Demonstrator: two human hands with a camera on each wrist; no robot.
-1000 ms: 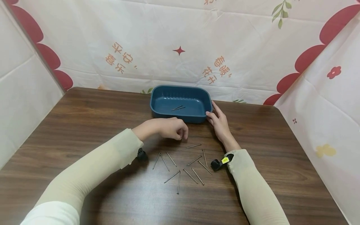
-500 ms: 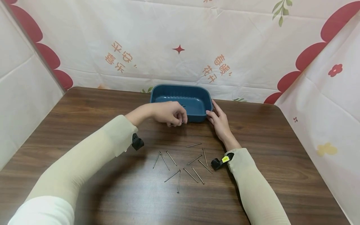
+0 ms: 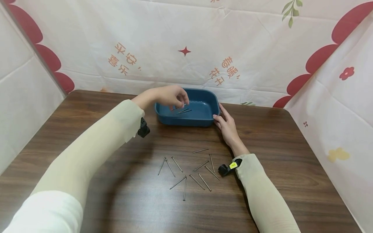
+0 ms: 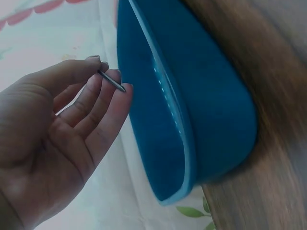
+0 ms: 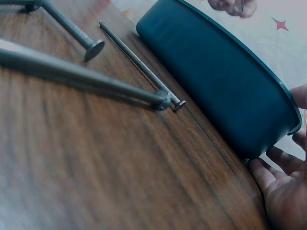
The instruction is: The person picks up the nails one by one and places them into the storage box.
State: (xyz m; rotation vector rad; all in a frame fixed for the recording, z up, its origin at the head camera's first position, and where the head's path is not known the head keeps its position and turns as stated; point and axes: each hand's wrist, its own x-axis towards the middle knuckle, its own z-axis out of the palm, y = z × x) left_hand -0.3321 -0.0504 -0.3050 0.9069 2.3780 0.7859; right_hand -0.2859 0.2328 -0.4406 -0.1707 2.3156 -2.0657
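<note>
My left hand (image 3: 171, 95) is over the left part of a blue plastic basin (image 3: 189, 122), pinching a nail (image 4: 112, 81) between thumb and fingertips. In the left wrist view that nail slants across the fingers with its point showing, level with the basin's open top. A couple of other nails (image 3: 185, 111) lie on the basin floor. At the basin's right end, my right hand (image 3: 228, 128) grips the wall, thumb at the rim and fingers along the outside. Several loose nails (image 3: 197, 182) lie scattered on the table in front of the basin.
The brown wooden table (image 3: 256, 197) ends just behind the basin, where a printed cloth (image 3: 163, 42) hangs. One nail (image 5: 139, 62) lies near the basin's front wall in the right wrist view. White cloth also hangs at both sides.
My left hand has moved from the table in front of the basin, up and over its front rim, bringing a nail along. The right hand stays at the basin's right end.
</note>
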